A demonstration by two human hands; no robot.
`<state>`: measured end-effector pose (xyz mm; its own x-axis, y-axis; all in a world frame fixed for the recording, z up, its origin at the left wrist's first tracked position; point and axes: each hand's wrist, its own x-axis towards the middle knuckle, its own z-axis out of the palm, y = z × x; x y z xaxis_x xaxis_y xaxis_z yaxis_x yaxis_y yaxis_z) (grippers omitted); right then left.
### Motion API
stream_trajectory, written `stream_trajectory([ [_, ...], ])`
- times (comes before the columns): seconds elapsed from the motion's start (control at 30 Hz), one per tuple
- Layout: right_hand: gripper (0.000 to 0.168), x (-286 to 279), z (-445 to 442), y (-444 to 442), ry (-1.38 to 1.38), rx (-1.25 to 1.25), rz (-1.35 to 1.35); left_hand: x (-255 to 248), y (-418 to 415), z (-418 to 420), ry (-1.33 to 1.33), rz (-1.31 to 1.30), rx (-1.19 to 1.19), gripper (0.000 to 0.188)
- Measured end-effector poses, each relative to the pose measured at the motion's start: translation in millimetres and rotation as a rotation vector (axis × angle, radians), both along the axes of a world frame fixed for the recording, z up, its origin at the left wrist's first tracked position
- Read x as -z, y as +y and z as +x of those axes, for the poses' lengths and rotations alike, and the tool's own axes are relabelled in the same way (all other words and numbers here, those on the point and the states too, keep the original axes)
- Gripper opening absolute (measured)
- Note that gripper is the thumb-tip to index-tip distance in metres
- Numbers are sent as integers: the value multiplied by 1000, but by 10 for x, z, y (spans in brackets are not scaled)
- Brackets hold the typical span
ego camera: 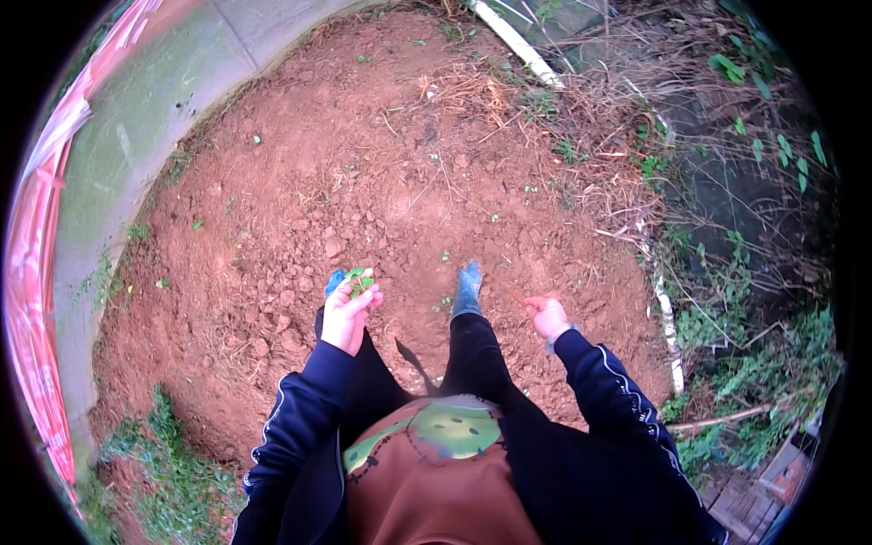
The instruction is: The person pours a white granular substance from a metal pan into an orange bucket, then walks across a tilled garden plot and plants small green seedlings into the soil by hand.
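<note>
My left hand point(347, 317) pinches a small bunch of green leaves point(358, 281) between thumb and fingers, above my left boot. Off to the right, my right hand point(547, 316) is closed around a thin brown stick point(512, 293), whose tip points up and left over the soil. Below both hands lies bare reddish soil point(402, 225) with loose clods point(286, 298) at the left. Tiny green seedlings point(445, 301) dot the ground between my feet. My blue boots point(469, 289) stand apart on the dirt.
A concrete path point(136, 143) curves along the left, with red-and-white plastic sheeting point(41, 252) beyond it. White poles point(521, 46) and dry stalks point(599, 129) edge the right side. Green weeds point(170, 470) grow at lower left, and wooden boards point(746, 507) lie at lower right.
</note>
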<state>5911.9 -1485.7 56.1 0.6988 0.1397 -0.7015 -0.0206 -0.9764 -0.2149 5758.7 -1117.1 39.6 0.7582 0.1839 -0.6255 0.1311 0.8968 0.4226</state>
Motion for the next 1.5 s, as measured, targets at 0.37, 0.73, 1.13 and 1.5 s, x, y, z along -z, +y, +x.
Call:
stream_trajectory([
  [0.37,24,1839,579,-193,7,-111,-35,1446,-1289,222,257,-57,154,36],
  [0.73,23,3582,1361,776,-79,-286,-82,2538,-1384,541,189,-55,157,34],
  [1.13,23,4600,1321,1714,7,-416,-331,2563,-906,559,159,-93,107,37],
  [1.5,23,5306,2151,1643,150,-994,-386,2432,-663,487,123,-79,65,41],
])
